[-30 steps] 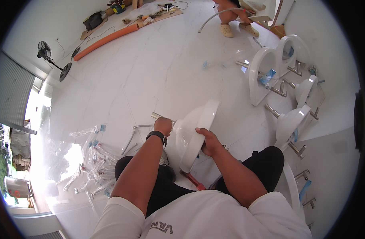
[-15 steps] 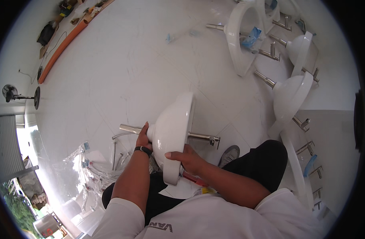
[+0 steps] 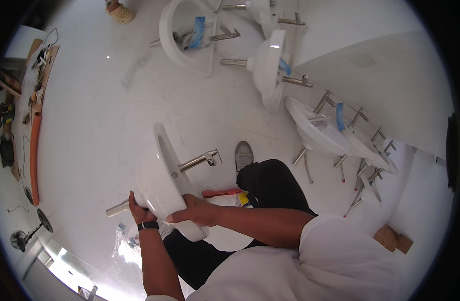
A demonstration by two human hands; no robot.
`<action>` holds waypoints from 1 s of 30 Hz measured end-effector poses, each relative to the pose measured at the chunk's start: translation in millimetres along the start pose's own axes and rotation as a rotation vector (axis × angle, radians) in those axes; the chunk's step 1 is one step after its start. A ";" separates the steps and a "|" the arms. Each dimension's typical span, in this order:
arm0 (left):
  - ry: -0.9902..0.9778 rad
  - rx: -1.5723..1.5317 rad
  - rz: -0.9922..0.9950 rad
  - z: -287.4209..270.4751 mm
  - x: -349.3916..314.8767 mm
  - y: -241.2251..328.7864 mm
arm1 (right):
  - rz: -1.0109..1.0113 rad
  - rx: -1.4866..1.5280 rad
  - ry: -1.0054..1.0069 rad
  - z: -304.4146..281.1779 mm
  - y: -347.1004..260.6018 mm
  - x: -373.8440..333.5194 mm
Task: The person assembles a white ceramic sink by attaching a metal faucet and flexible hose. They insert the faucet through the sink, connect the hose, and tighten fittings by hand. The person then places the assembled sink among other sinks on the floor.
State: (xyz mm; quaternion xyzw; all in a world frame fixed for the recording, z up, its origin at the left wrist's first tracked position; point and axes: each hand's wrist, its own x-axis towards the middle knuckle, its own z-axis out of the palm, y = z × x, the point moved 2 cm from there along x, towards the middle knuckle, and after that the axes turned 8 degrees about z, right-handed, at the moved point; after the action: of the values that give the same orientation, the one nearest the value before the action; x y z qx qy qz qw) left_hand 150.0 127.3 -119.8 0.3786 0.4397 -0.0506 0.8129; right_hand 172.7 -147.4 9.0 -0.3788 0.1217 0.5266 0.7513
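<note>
A white washbasin (image 3: 157, 175) is tilted on its side in front of me, gripped between both hands. A chrome tap (image 3: 200, 159) sticks out from its top face, and a metal drain pipe (image 3: 118, 208) juts from its underside. My left hand (image 3: 141, 210), with a dark wristband, is closed round the underside near that pipe; some of its fingers are hidden. Over the near rim, my right hand (image 3: 197, 210) clasps the basin with its thumb on the outside. A red-handled tool (image 3: 220, 192) lies on the floor beside the basin, near a yellow-labelled item (image 3: 244, 199).
Ahead stand a basin (image 3: 165, 30) with a blue packet and another basin (image 3: 264, 67) on its side. Several basins with taps line the right, including a near one (image 3: 315, 133). Clear plastic wrapping (image 3: 127, 253), an orange pipe (image 3: 34, 160) and a fan (image 3: 20, 240) are left.
My view has turned to the right, so the room's things shift left. The basin has rolled so its inner bowl and tap face show more. Both hands keep their hold.
</note>
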 end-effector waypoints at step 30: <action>-0.581 0.243 -0.245 201.9 -447.4 58.6 | -0.512 0.183 0.331 284.0 42.2 -474.9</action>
State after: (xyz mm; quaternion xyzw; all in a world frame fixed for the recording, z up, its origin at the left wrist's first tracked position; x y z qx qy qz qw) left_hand 38.8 -76.5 316.7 0.3866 0.2226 -0.3058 0.8411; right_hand -123.4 -274.5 460.8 -0.4085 0.1899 0.2385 0.8603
